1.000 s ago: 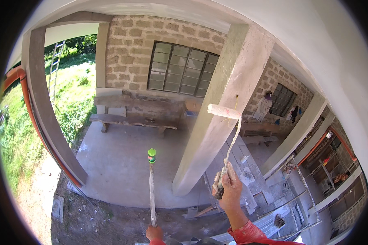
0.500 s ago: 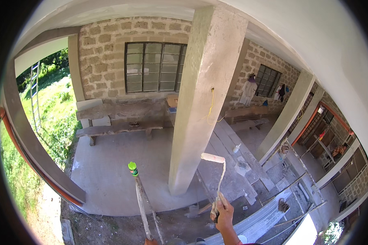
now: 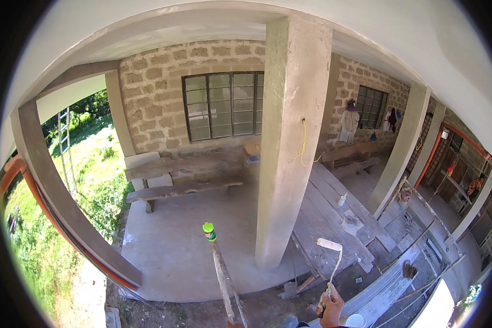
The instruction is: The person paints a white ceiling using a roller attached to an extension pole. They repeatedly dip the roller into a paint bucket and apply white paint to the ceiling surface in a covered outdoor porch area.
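My right hand (image 3: 330, 310) is closed round the handle of a paint roller at the bottom, right of centre; its pale sleeve (image 3: 329, 244) stands out in front of a concrete column (image 3: 284, 142), right of its lower part. My left hand (image 3: 234, 325), mostly cut off by the lower edge, grips a whitish, weathered pole (image 3: 222, 273), topped by a cut green plastic bottle (image 3: 209, 232). Another thin stick runs beside that pole. Below the roller, a white bucket (image 3: 355, 321) is partly in view next to my right hand.
A plank platform (image 3: 333, 218) with a white bottle, metal sheets (image 3: 385, 287) and scaffold poles (image 3: 443, 224) lie to the right. Behind are a wooden bench (image 3: 186, 188) and block wall (image 3: 147, 104). An orange pipe (image 3: 54, 229) and ladder (image 3: 66, 147) are left. Someone (image 3: 474, 187) appears at far right.
My right hand and the roller have dropped from high against the column to low in view. The pole's green top sits lower too, and the column appears shifted as my head has moved.
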{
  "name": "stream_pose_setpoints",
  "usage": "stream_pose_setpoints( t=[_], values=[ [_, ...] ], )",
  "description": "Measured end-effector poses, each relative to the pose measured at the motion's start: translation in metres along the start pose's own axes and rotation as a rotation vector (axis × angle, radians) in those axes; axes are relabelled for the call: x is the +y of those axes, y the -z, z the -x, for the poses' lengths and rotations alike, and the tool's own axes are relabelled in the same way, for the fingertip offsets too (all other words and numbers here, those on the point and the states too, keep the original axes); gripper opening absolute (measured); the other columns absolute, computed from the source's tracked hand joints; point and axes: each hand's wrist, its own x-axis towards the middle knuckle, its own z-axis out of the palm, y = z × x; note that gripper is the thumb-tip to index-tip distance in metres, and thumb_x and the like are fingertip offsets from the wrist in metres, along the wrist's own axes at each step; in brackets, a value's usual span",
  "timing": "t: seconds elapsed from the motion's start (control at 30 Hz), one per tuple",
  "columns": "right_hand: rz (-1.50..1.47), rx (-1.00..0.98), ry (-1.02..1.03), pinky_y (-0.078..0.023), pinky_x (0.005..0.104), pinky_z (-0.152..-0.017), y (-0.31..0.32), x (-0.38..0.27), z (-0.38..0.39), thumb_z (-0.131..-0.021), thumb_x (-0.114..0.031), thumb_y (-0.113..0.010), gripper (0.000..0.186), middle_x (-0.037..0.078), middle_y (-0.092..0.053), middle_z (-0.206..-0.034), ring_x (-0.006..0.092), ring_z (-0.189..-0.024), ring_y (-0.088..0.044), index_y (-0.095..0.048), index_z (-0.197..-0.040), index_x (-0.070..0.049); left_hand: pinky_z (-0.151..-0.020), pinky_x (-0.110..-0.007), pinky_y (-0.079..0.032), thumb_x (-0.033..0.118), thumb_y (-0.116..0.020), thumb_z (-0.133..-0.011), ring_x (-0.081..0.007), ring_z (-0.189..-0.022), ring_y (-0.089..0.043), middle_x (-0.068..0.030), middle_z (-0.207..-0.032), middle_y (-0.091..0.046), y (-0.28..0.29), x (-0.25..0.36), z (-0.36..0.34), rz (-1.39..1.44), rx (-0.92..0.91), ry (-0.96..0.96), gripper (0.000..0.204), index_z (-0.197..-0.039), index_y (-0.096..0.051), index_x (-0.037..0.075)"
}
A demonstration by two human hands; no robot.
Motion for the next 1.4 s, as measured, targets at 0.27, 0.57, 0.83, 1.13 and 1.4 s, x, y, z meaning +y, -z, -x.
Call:
stream_pose_setpoints(
  t=[0.27,0.57,0.83,1.13,1.4],
  values=[
    [-0.053,-0.02,0.001,-0.036,0.0228,-0.04,-0.008,-0.021,0.032,-0.104,-0.009,-0.055,0.046,-0.005,-0.048,-0.07,0.0057,-0.048,-0.043,-0.05,-0.149,-0.012,-0.098,-0.052,-0.045,0.037,-0.072,-0.082,-0.0426,-0.115,-0.058,-0.0243,-0.113,-0.062,0.012,-0.006,0.022,0.12,0.088,0.049,0.052,-0.117,-0.059,0.0],
    [-0.07,0.113,0.066,-0.033,0.0242,-0.039,-0.005,-0.047,0.074,-0.099,-0.003,-0.056,0.049,-0.004,-0.049,-0.07,0.007,-0.047,-0.042,-0.053,-0.147,-0.01,-0.09,-0.043,-0.05,0.021,-0.078,-0.086,-0.0319,-0.102,-0.067,-0.018,-0.099,-0.067,0.126,0.113,-0.043,0.805,0.193,-0.502,0.036,-0.106,-0.06,-0.002],
    [-0.201,0.245,0.193,-0.032,0.0242,-0.039,0.043,-0.043,0.089,-0.096,-0.003,-0.058,0.05,-0.003,-0.05,-0.069,0.0068,-0.048,-0.043,-0.055,-0.145,-0.009,-0.088,-0.032,-0.053,0.038,-0.065,-0.101,-0.0175,-0.096,-0.071,-0.0094,-0.105,-0.076,0.438,0.455,-0.02,1.399,-0.32,-1.356,0.036,-0.11,-0.071,0.004],
    [-0.138,0.458,0.171,-0.031,0.0255,-0.041,0.076,-0.039,0.11,-0.094,-0.007,-0.063,0.049,-0.002,-0.052,-0.069,0.0087,-0.05,-0.044,-0.058,-0.142,-0.01,-0.107,-0.053,-0.045,0.016,-0.055,-0.104,-0.0283,-0.134,-0.049,-0.0098,-0.153,-0.045,0.652,0.64,0.064,1.574,-0.59,-1.441,0.056,-0.157,-0.036,0.013],
    [-0.269,0.496,0.206,-0.032,0.0239,-0.043,0.091,-0.043,0.115,-0.095,-0.009,-0.066,0.049,-0.003,-0.048,-0.068,0.0082,-0.05,-0.042,-0.059,-0.143,-0.013,-0.101,-0.054,-0.051,0.009,-0.049,-0.104,-0.0232,-0.123,-0.054,-0.0056,-0.141,-0.055,0.685,0.677,0.098,1.666,-0.586,-1.302,0.057,-0.158,-0.032,0.017]
  ],
)
